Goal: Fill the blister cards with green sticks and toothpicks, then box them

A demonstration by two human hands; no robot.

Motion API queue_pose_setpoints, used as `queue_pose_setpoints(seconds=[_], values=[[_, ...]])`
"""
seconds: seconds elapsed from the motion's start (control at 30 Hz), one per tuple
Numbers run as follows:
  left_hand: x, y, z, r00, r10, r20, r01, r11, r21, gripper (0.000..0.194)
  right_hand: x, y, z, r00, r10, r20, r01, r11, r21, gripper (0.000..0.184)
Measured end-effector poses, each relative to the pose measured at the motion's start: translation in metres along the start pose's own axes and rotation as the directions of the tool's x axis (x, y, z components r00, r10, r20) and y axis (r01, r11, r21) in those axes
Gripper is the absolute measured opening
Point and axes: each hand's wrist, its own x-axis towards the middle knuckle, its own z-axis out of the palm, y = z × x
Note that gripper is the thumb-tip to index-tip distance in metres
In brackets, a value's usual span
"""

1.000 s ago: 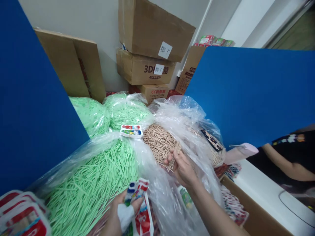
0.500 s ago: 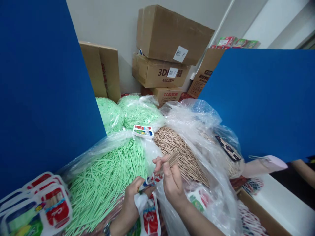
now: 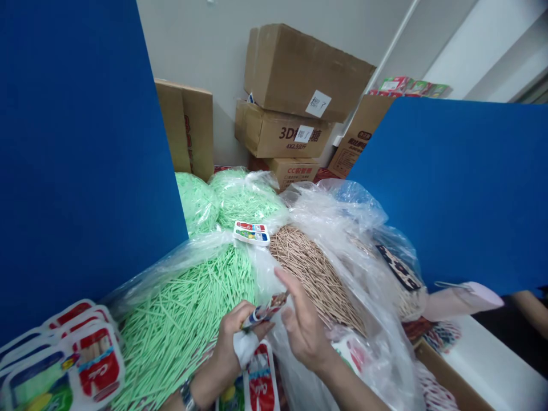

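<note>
My left hand (image 3: 233, 341) grips a small printed packet (image 3: 264, 311) by its top, a white bandage on one finger. My right hand (image 3: 302, 324) is right beside the packet's mouth, fingers spread, and a few tan sticks poke out of the packet there. Behind them lies an open clear bag of tan sticks (image 3: 317, 274). To the left is a clear bag of green sticks (image 3: 180, 314). More printed packets (image 3: 259, 379) lie under my left hand.
Blue divider boards stand at left (image 3: 77, 160) and right (image 3: 462, 188). Filled packets (image 3: 64, 359) pile at lower left. One packet (image 3: 252, 232) rests atop the bags. Cardboard boxes (image 3: 295, 97) stack against the wall. Another person's arm (image 3: 531, 299) shows at far right.
My right hand took a pinch of tan sticks from the bag, carried it left to the packet in my left hand, and has let go, fingers now spread.
</note>
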Motion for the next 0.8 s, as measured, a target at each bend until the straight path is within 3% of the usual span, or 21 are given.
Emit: queue_pose_setpoints(seconds=[0.1, 0.17, 0.23, 0.37, 0.47, 0.57, 0.67, 0.8], values=[[-0.001, 0.001, -0.003, 0.996, -0.083, 0.015, 0.084, 0.990, -0.113, 0.017, 0.003, 0.002, -0.003, 0.990, -0.100, 0.096, 0.113, 0.984, -0.138, 0.051], [-0.003, 0.001, -0.004, 0.985, -0.164, 0.055, 0.172, 0.963, -0.208, 0.020, 0.005, 0.005, -0.003, 0.998, -0.042, 0.047, 0.049, 0.988, -0.146, 0.052], [-0.004, -0.001, -0.007, 0.976, -0.208, 0.064, 0.218, 0.942, -0.257, 0.024, 0.009, 0.007, -0.001, 0.998, 0.009, 0.067, -0.002, 0.995, -0.099, 0.048], [-0.004, -0.006, -0.017, 0.982, -0.189, -0.018, 0.178, 0.949, -0.262, 0.021, 0.020, 0.010, 0.000, 0.994, 0.023, 0.107, -0.022, 1.000, -0.011, 0.029], [-0.001, -0.006, -0.033, 0.987, -0.148, -0.068, 0.122, 0.947, -0.297, 0.019, 0.034, 0.006, -0.001, 0.988, 0.003, 0.155, -0.001, 1.000, -0.012, 0.027], [0.002, -0.002, -0.049, 0.981, -0.131, -0.140, 0.102, 0.975, -0.198, 0.025, 0.052, -0.001, 0.005, 0.957, -0.067, 0.284, 0.079, 0.996, -0.031, 0.028], [0.005, 0.004, -0.060, 0.974, -0.106, -0.199, 0.088, 0.992, -0.095, 0.028, 0.069, -0.008, 0.018, 0.951, -0.176, 0.255, 0.215, 0.968, -0.133, 0.032], [0.006, 0.014, -0.073, 0.991, -0.105, -0.082, 0.097, 0.991, -0.096, 0.019, 0.080, -0.012, 0.035, 0.918, -0.324, 0.229, 0.378, 0.890, -0.255, 0.041]])
